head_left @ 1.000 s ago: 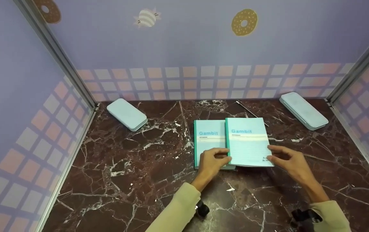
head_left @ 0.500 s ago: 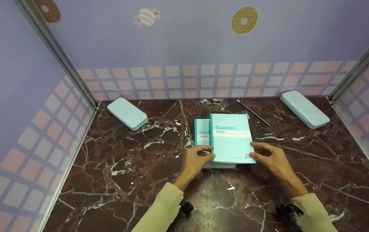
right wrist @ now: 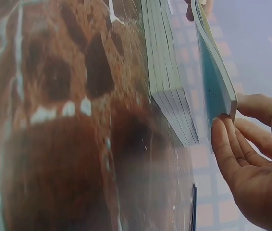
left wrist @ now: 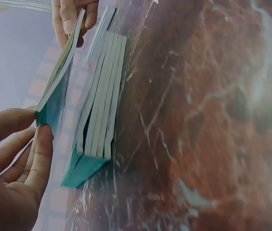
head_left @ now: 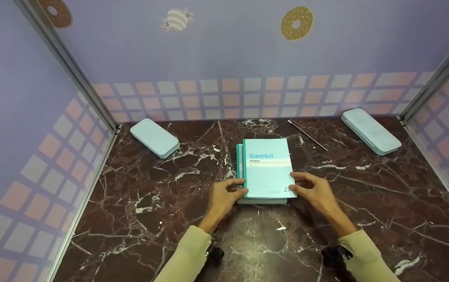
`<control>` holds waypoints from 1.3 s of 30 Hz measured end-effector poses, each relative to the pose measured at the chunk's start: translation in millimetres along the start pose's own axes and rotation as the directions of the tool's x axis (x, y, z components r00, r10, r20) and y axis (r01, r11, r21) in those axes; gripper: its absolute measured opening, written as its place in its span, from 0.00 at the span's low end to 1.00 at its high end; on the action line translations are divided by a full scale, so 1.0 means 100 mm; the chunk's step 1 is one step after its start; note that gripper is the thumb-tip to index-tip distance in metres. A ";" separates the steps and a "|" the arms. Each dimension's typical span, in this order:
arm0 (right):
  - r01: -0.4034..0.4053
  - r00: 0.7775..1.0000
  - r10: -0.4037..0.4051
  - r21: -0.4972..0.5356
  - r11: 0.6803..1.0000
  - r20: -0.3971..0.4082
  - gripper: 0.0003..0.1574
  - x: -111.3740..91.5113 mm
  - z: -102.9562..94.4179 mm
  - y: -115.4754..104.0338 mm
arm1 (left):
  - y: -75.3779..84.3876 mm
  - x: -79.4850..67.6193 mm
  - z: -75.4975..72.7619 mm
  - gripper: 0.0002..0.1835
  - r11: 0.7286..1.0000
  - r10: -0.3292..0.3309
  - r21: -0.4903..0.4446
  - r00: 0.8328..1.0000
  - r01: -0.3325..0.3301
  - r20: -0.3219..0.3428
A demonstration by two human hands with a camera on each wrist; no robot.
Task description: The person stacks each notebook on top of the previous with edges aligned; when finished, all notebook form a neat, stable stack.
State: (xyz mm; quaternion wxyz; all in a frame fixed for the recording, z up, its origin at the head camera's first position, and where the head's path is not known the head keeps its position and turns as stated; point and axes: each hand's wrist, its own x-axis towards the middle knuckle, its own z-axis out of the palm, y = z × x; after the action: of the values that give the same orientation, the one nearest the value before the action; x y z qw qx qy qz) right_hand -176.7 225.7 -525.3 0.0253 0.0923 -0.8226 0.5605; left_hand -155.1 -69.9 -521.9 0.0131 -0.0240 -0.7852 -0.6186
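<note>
A thin notebook (head_left: 269,176) with a pale cover, green spine and the word Gambit is held up level between both hands. My left hand (head_left: 224,197) pinches its spine edge near the lower corner. Opposite it, my right hand (head_left: 314,192) pinches the right edge near that lower corner. Just below hangs a gap, then a stack of several notebooks (left wrist: 102,96) lying on the table, their green spines to the left. From above, the held notebook covers most of the stack (head_left: 240,160); a strip shows at the left and front. The right wrist view shows the same gap above the stack (right wrist: 167,72).
Two pale, rounded cases lie toward the back, a left case (head_left: 154,138) and a right case (head_left: 371,132). A thin pen-like stick (head_left: 306,135) lies behind the stack to the right. Patterned walls enclose the dark marbled table (head_left: 150,235) at back and sides.
Both hands have carried the held notebook leftward, from overlapping the stack's right part to nearly over all of it. The stack, cases and stick have stayed in place.
</note>
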 end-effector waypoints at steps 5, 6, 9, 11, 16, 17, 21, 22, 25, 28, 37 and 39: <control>-0.021 1.000 0.021 -0.009 1.000 -0.001 0.23 0.02 0.09 0.00 | -0.05 0.00 -0.04 0.14 0.999 -0.004 0.038 1.000 0.005 -0.017; -0.024 1.000 0.024 -0.011 1.000 -0.001 0.23 0.02 0.10 0.00 | -0.06 0.00 -0.05 0.14 0.999 -0.001 0.043 1.000 0.001 -0.019; -0.027 1.000 0.027 -0.013 1.000 -0.001 0.23 0.02 0.15 -0.02 | -0.08 0.00 -0.07 0.13 0.998 0.011 0.055 1.000 -0.010 -0.026; -0.033 0.999 0.033 -0.015 0.999 -0.004 0.23 0.03 0.17 -0.02 | -0.10 0.01 -0.08 0.13 0.998 0.015 0.060 0.999 -0.013 -0.032; -0.048 0.999 0.047 -0.027 0.998 -0.008 0.22 0.04 0.21 0.00 | -0.13 0.02 -0.09 0.13 0.998 0.020 0.067 0.999 -0.017 -0.045; -0.049 0.999 0.049 -0.033 0.998 -0.007 0.22 0.04 0.22 0.01 | -0.13 0.02 -0.08 0.12 0.997 0.022 0.072 0.999 -0.018 -0.046; -0.049 0.999 0.048 -0.070 0.996 -0.011 0.21 0.05 0.23 0.03 | -0.15 0.01 -0.07 0.12 0.993 0.040 0.116 0.998 -0.033 -0.057; -0.046 0.999 0.045 -0.082 0.996 -0.011 0.21 0.05 0.23 0.04 | -0.15 0.01 -0.07 0.12 0.991 0.050 0.129 0.997 -0.041 -0.061; -0.030 0.999 0.029 -0.130 0.991 -0.013 0.21 0.04 0.25 0.04 | -0.16 0.01 -0.06 0.11 0.985 0.084 0.156 0.994 -0.072 -0.074; 0.002 1.000 -0.004 -0.184 0.983 -0.010 0.21 0.03 0.27 0.04 | -0.18 0.00 -0.05 0.09 0.981 0.115 0.168 0.989 -0.098 -0.094; 0.098 0.995 -0.094 -0.280 0.955 0.025 0.21 0.00 0.30 0.02 | -0.26 -0.04 -0.03 0.09 0.942 0.242 0.261 0.965 -0.209 -0.098; 0.114 0.993 -0.105 -0.284 0.952 0.047 0.21 -0.02 0.29 0.03 | -0.27 -0.05 -0.04 0.10 0.920 0.292 0.295 0.953 -0.257 -0.079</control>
State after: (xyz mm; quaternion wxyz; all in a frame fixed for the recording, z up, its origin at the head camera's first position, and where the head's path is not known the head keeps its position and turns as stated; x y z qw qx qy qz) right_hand -173.7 199.6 -538.8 0.0567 0.1420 -0.8888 0.4320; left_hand -151.9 -80.3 -547.7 0.1508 -0.0942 -0.8517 -0.4930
